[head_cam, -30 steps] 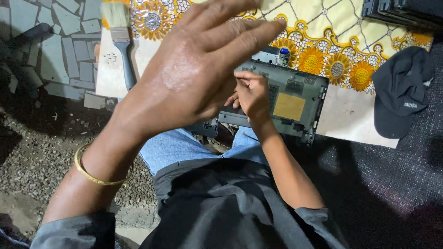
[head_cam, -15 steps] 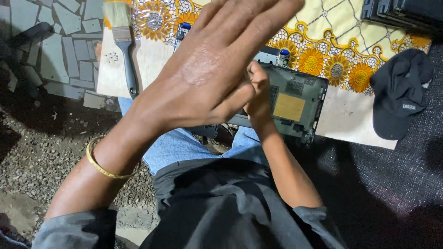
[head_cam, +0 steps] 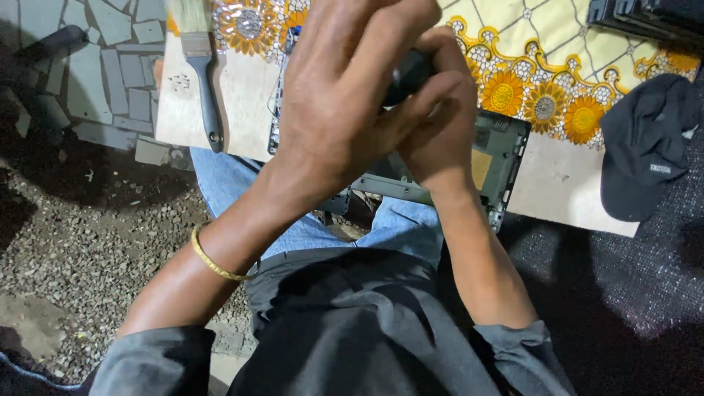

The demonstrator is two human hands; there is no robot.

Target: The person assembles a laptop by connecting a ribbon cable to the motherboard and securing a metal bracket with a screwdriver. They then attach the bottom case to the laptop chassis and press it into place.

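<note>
The left hand (head_cam: 345, 95) and right hand (head_cam: 440, 125) meet above the lap; both close on a small dark object (head_cam: 408, 73), the left fingers curled over it, the right fingers pressed to it from the other side; what kind of object it is cannot be told, most of it being hidden. Below the hands a grey chassis (head_cam: 499, 158) of an opened device rests on the knees and against the board (head_cam: 565, 187).

To do this step well, grip firmly with one hand and work with the other; keep the object over the chassis so that any loose part drops there, not onto the gravel (head_cam: 88, 242).

The visible part of the object runs from lower left to upper right; which end leads cannot be told. A brush (head_cam: 205, 95) lies on the board, left of the hands; a cap (head_cam: 645, 147) lies well apart to the right.
</note>
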